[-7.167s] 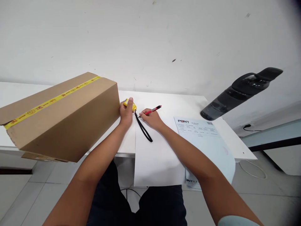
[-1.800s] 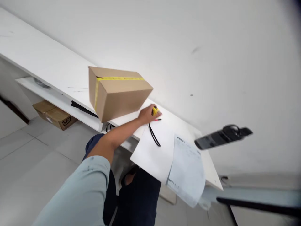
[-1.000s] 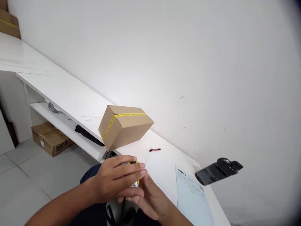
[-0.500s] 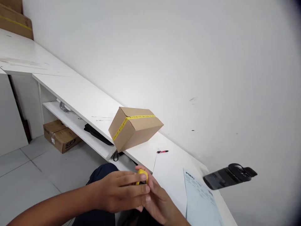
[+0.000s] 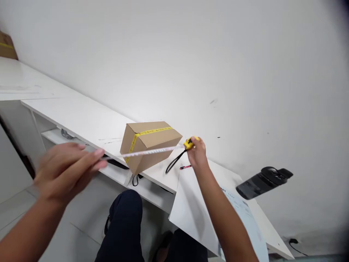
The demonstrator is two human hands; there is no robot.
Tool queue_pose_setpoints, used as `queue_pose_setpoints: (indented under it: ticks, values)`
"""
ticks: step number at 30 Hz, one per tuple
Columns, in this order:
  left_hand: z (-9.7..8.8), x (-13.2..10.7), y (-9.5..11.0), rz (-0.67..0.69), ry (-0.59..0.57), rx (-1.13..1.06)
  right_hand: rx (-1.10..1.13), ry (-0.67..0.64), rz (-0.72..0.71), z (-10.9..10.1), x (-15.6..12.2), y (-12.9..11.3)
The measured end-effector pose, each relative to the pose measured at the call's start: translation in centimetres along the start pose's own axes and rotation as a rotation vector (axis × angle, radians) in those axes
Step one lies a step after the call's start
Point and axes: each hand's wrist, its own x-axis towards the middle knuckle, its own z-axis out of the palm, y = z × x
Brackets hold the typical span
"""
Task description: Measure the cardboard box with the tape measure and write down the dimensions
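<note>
One blade (image 5: pixel 152 151) out: my left hand (image 5: pixel 64 171) pinches it, right hand (image 5: pixel 199 152) clasps tape measure (image 5: pixel 188 143); pen (image 5: pixel 185 167) idle, carton (image 5: pixel 160 139) at worktop's (image 5: pixel 84 114) front edge.

Dark bottle (image 5: pixel 264 182), carton (image 5: pixel 7 46), plug (image 5: pixel 293 241)
Bottle on white counter (image 5: pixel 65 109), right; carton yellow-taped, far left; plug black, low at far right.
</note>
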Motion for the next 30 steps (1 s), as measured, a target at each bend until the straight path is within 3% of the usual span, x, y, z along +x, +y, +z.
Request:
queue_pose_setpoints:
  ticks: [3,7,11,14,18,22,26,30]
  values:
    - [2.6,2.6,-3.1,0.173,-0.029,0.162,-0.015,0.045,-0.062,-0.4,7.6,-0.1]
    - [5.1,2.9,-3.6,0.233,-0.118,0.188,-0.041,-0.008,-0.082,0.1,11.9,1.5]
    - [6.5,3.2,-3.4,0.360,-0.100,0.254,-0.070,-0.108,-0.047,1.1,13.0,4.0]
    - [8.1,4.4,-3.1,0.401,-0.175,0.228,-0.072,-0.094,-0.040,1.3,13.4,5.2]
    - [10.6,5.2,-2.5,0.331,-0.327,0.097,-0.079,-0.022,-0.055,0.8,13.5,5.8]
    - [12.3,5.1,-2.1,0.241,-0.298,0.064,-0.106,-0.004,-0.060,0.6,13.3,5.4]
    - [12.4,5.5,-2.0,0.270,-0.246,0.129,-0.153,0.014,-0.039,0.8,13.7,4.8]
    - [10.4,6.0,-2.9,0.353,-0.158,0.274,-0.202,0.024,-0.034,0.7,14.7,2.8]
